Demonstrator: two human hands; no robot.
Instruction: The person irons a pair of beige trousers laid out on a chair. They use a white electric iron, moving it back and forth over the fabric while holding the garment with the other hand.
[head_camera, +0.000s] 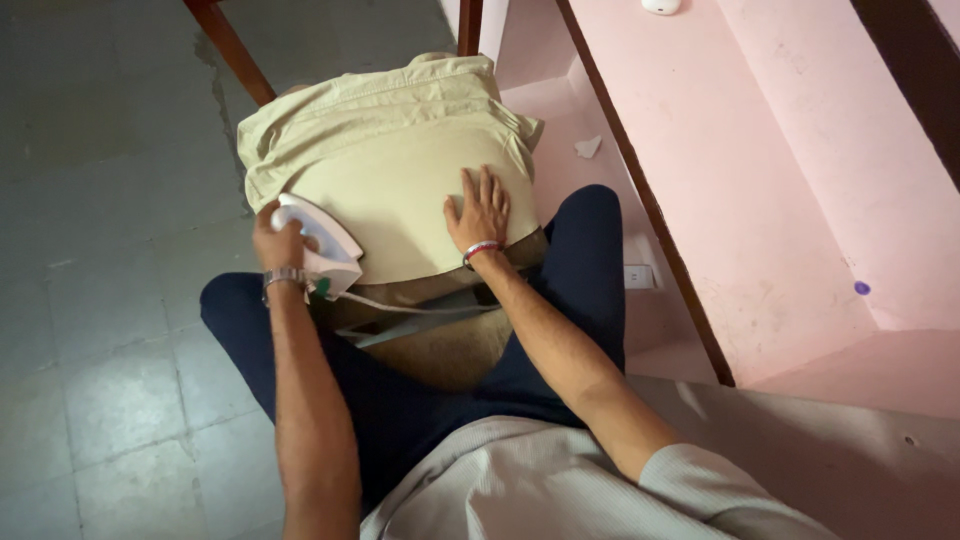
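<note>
The garment (400, 170) spread out is a plain pale khaki, no print on it. The iron (318, 250) at its eight o'clock edge is white with a small green patch at the rear, trailing a whitish cord (420, 306). The trousers (420, 400) are dark navy, the shirt (540, 480) light grey with fine ribbing. A silver watch (284, 276) and a red-and-white wristband (481, 250) show. The wall (790, 170) at three o'clock is pink; the floor (110, 300) is grey-green tile.
</note>
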